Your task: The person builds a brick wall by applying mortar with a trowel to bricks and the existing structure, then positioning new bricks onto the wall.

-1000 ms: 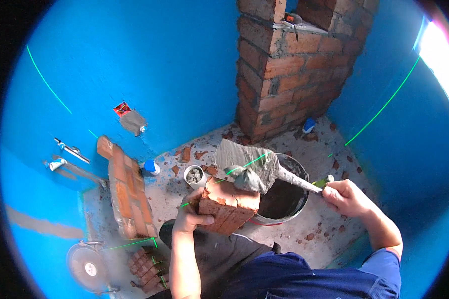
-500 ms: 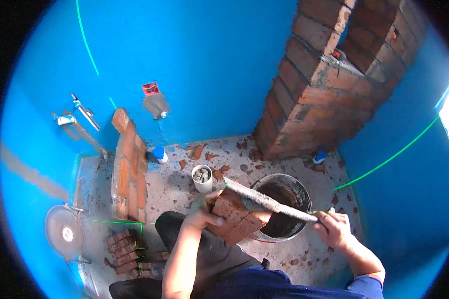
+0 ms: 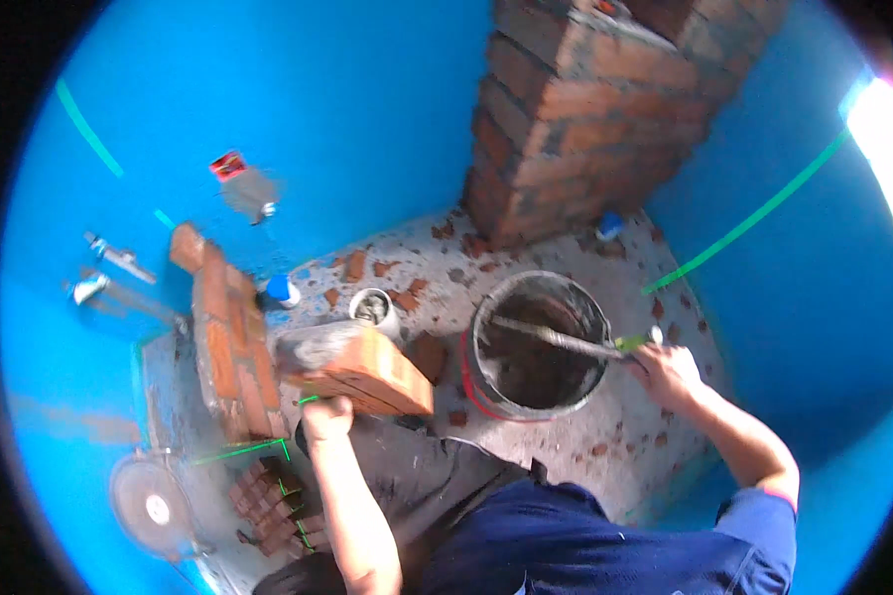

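Observation:
My left hand (image 3: 327, 418) is closed round an orange-brown brick (image 3: 387, 372), held up above my lap. Grey mortar (image 3: 318, 342) coats the brick's far left end. In my right hand (image 3: 668, 375) is the handle of a trowel (image 3: 575, 343), whose blade reaches into a round bucket (image 3: 474, 372). Dark wet mortar (image 3: 526, 382) lies inside that bucket. Behind the brick stands a small white tub (image 3: 385, 322) with grey bits in it. To the left of my left hand rises a low brick wall (image 3: 230, 332).
A tall brick structure (image 3: 585, 134) stands at the back right against blue walls (image 3: 367, 119). Brick fragments (image 3: 355, 264) litter the floor. Stacked bricks (image 3: 266, 501) and a round fan (image 3: 154, 506) are at the lower left. A blue-capped pipe (image 3: 284, 291) stands beside the low wall.
The brick has moved left and turned, now showing its mortared end. The trowel has left the brick and dipped into the bucket. My view has shifted.

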The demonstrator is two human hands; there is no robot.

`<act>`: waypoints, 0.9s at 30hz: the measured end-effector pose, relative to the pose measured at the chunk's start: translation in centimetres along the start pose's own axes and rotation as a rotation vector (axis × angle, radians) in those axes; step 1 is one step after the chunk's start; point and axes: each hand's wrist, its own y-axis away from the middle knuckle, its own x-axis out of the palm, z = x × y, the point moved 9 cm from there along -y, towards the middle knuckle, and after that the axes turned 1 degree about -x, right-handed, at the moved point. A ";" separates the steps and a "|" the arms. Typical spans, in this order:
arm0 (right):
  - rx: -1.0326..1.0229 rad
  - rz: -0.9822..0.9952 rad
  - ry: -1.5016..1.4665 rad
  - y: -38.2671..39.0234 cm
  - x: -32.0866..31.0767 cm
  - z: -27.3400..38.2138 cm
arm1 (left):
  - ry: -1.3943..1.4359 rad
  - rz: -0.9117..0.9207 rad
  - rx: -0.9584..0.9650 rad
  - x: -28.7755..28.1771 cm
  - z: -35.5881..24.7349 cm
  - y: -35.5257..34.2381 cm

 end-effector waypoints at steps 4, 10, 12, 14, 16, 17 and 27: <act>0.335 0.343 -0.247 -4.1 10.0 -4.3 | -0.242 -0.257 0.079 -4.0 -0.9 -0.7; -0.189 0.897 0.201 -10.9 30.6 -6.8 | -0.187 -0.209 -0.018 -0.9 6.7 -1.0; -0.084 0.838 0.042 -12.3 33.6 -6.0 | -0.120 -0.213 -0.050 -1.2 7.7 -0.6; 0.064 0.893 -0.022 -13.1 35.7 -2.0 | -0.172 -0.270 -0.030 -3.3 6.2 1.1; 0.453 0.704 -0.603 -13.1 33.1 1.6 | -0.223 -0.248 0.046 -3.3 2.6 3.1; 0.634 0.705 -0.750 -11.8 32.1 1.6 | -0.261 -0.230 0.071 -3.5 2.0 3.6; 0.634 0.421 -0.891 -3.8 16.7 -1.1 | -0.514 0.029 0.182 -1.8 1.6 2.9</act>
